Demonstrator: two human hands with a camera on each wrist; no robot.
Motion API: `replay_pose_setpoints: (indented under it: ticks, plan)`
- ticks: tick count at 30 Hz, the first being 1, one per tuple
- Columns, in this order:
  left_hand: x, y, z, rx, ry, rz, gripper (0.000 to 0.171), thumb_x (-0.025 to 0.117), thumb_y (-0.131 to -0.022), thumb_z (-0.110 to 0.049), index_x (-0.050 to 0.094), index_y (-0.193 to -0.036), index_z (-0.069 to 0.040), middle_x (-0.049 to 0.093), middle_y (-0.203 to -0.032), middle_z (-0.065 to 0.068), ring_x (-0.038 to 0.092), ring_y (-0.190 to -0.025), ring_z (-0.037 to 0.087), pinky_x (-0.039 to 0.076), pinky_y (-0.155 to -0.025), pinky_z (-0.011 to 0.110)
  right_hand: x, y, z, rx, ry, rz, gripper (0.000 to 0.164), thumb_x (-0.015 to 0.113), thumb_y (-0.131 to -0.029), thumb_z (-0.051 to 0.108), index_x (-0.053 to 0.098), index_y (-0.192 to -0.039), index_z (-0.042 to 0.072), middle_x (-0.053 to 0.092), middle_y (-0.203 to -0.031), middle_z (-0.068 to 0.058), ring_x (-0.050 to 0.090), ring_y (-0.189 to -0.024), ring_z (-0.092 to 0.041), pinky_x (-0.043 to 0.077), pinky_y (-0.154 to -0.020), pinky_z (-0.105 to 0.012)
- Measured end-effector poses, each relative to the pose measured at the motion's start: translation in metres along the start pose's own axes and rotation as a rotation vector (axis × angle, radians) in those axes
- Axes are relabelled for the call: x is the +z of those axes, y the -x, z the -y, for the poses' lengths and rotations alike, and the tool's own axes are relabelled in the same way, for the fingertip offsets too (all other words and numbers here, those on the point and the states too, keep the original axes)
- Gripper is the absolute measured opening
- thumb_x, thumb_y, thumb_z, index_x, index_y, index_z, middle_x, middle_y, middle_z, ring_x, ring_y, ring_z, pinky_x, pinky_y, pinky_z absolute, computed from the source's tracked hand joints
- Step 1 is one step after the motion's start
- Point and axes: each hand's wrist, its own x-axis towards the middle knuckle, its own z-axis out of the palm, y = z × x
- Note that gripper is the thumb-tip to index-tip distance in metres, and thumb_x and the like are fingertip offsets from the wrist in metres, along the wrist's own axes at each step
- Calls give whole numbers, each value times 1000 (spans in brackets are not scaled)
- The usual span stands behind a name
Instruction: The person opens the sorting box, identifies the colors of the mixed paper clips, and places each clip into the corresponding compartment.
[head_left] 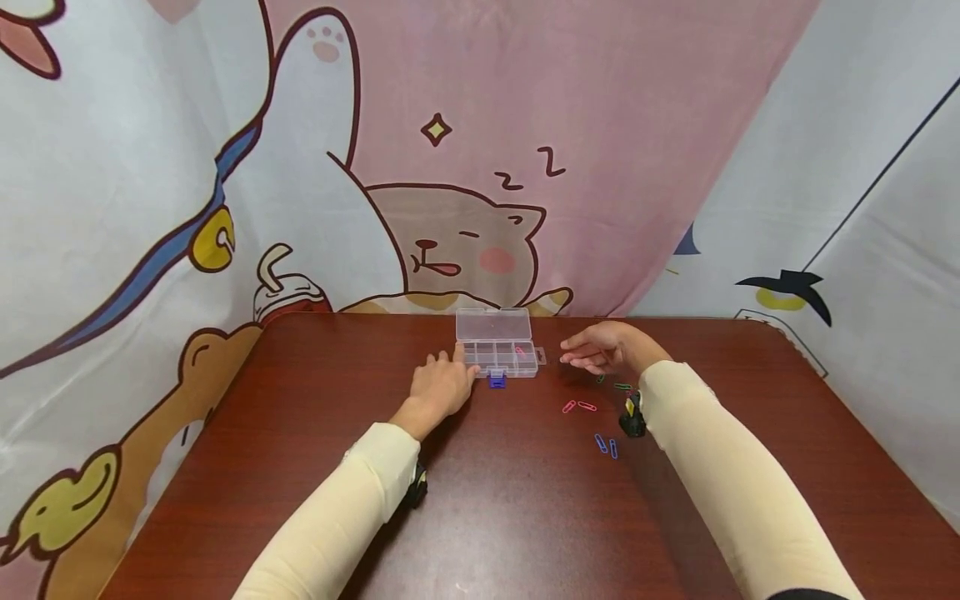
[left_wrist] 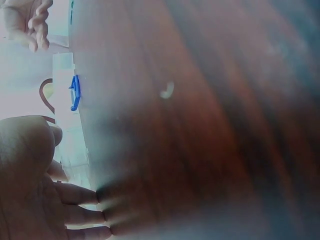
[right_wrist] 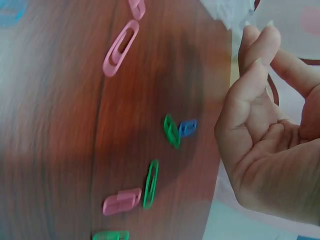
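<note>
A clear plastic compartment box (head_left: 486,372) stands on the table with its lid (head_left: 492,325) raised at the back and a blue latch (head_left: 497,381) at its front. One pink paper clip (head_left: 520,351) lies in a right-hand compartment. My left hand (head_left: 441,385) rests at the box's left end, fingers extended. To the right of the box, my right hand (head_left: 600,347) is raised over the table, its fingers loosely bent, with nothing visible between them. Below it lie pink paper clips (right_wrist: 120,48), green paper clips (right_wrist: 150,184) and a blue paper clip (right_wrist: 188,128).
Two more blue paper clips (head_left: 607,446) lie nearer on the brown table (head_left: 510,517). A cloth backdrop (head_left: 600,108) printed with cartoon animals hangs right behind the table's far edge. Dark wrist devices (head_left: 632,417) sit under both sleeves.
</note>
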Motion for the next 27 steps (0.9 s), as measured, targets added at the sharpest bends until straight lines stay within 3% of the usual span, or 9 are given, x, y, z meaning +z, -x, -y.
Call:
replay_pose_setpoints:
  ticks: [2,8,10,17,27]
  plan:
    - [0,0,0,-1,3,6,62,33,-104,-46,28,-153,-8,47,-144,23,44,-133,42,42,-101,54,-6,4,-4,5,8,-12,20,61,-97,22,73,-100,6,74,-80,1,67,-64,-2,52,-60,-18]
    - [-1,0,-2,5,1,2,62,33,-104,-46,29,-153,-8,47,-144,22,44,-133,42,42,-101,53,-19,13,-23,31,8,-39,33,63,-95,21,64,-121,0,75,-83,-2,68,-65,-4,53,-60,-18]
    - [-1,0,-3,9,-2,2,62,33,-104,-46,30,-153,-8,48,-144,22,45,-132,42,42,-101,53,-22,15,-30,38,30,-34,33,64,-95,21,63,-122,1,75,-84,-3,68,-65,-4,52,-59,-18]
    - [0,0,-2,12,-8,-10,62,33,-104,-46,30,-153,-8,49,-142,22,46,-131,42,44,-99,53,-21,21,-46,42,144,-27,23,64,-94,22,70,-108,5,75,-86,-3,67,-62,-4,51,-57,-19]
    - [0,0,0,-3,30,4,63,33,-104,-47,28,-154,-8,48,-142,22,45,-132,42,42,-100,54,-11,27,-61,48,222,-33,20,68,-90,19,67,-105,7,73,-78,1,65,-58,-5,47,-53,-19]
